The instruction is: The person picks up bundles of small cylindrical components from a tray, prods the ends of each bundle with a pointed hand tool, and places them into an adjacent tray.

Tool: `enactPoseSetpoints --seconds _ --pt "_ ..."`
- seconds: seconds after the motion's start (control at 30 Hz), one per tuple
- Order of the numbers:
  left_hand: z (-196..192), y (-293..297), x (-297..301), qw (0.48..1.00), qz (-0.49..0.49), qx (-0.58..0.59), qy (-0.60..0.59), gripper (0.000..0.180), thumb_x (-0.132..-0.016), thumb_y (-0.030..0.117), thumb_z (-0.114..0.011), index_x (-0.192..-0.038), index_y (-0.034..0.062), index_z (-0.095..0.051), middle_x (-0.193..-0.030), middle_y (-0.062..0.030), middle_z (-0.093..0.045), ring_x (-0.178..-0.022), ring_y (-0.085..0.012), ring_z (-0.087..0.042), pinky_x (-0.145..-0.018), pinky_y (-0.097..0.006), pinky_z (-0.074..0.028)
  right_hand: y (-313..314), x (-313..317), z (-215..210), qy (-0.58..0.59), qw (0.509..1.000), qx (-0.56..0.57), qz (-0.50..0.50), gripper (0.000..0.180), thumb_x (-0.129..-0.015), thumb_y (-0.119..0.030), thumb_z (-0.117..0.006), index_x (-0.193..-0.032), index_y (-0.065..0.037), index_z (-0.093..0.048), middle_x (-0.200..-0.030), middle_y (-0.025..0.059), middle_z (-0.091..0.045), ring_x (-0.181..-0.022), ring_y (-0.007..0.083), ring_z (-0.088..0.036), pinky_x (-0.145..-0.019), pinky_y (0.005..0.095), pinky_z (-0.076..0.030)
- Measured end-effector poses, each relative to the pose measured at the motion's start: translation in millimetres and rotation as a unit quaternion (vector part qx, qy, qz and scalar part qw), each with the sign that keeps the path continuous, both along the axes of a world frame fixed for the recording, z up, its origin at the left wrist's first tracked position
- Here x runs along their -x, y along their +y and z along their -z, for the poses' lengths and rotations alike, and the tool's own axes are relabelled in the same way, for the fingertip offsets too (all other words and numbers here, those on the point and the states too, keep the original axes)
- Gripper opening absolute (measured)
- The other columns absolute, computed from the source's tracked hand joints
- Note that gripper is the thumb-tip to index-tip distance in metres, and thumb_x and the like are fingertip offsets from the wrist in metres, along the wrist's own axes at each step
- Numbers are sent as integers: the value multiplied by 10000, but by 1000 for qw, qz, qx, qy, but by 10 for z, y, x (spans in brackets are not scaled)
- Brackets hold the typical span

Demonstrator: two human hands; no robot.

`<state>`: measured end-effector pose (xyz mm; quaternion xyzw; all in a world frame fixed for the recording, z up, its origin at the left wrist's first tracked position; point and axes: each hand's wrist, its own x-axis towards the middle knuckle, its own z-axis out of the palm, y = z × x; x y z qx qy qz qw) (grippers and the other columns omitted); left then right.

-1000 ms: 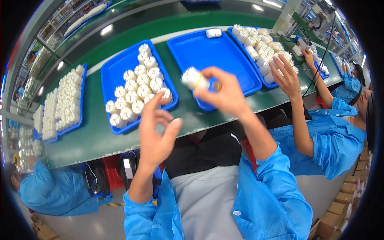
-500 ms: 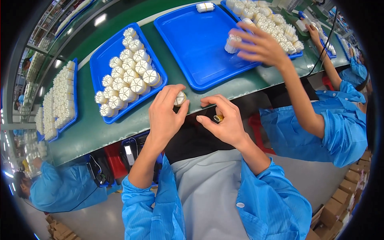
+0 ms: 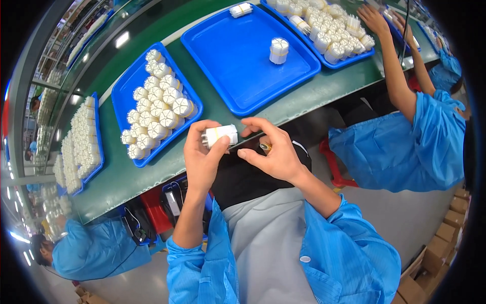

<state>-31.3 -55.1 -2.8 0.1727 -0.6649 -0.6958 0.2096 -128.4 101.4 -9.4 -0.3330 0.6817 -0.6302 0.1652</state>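
Observation:
My left hand (image 3: 202, 157) grips a white cylindrical bundle (image 3: 220, 136) with a yellow band around it, held on its side just in front of the green table's edge. My right hand (image 3: 276, 152) is beside it. Its thumb tip touches the bundle's right end, and a small yellow piece (image 3: 266, 147) is tucked among its fingers. The nearest blue tray (image 3: 124, 93), up and to the left, holds several white round bundles (image 3: 157, 109) standing on end.
The middle blue tray (image 3: 238, 66) has one upright bundle (image 3: 279, 50) and another at its far rim (image 3: 241, 9). A third tray (image 3: 354, 55) is heaped with bundles, and a co-worker's hands (image 3: 374, 20) reach over it. Another tray (image 3: 81, 142) lies far left. A person (image 3: 96, 248) sits lower left.
My right hand came down from above the middle tray, and both hands now meet on a bundle at the table edge. The co-worker set a bundle upright on the middle tray and withdrew.

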Motion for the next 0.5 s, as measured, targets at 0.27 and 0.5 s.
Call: enactPoseSetpoints --seconds 0.27,0.5 --pt "-95 184 -161 997 61 36 43 486 -824 75 -664 -1271 17 -484 -1190 -133 -558 -1070 -193 -578 -914 -344 -469 48 123 -162 -22 996 9 -87 424 -756 -180 -781 -1106 -4 -620 -959 103 -658 -833 180 -643 -676 288 -508" --pt "-147 372 -110 974 31 220 -32 449 -808 46 -655 -1240 13 -538 -1024 -104 -656 -889 -191 -649 -803 -337 -521 45 120 -241 36 996 24 -82 344 -717 -164 -791 -986 -5 -648 -829 58 -608 -705 142 -573 -601 277 -458"
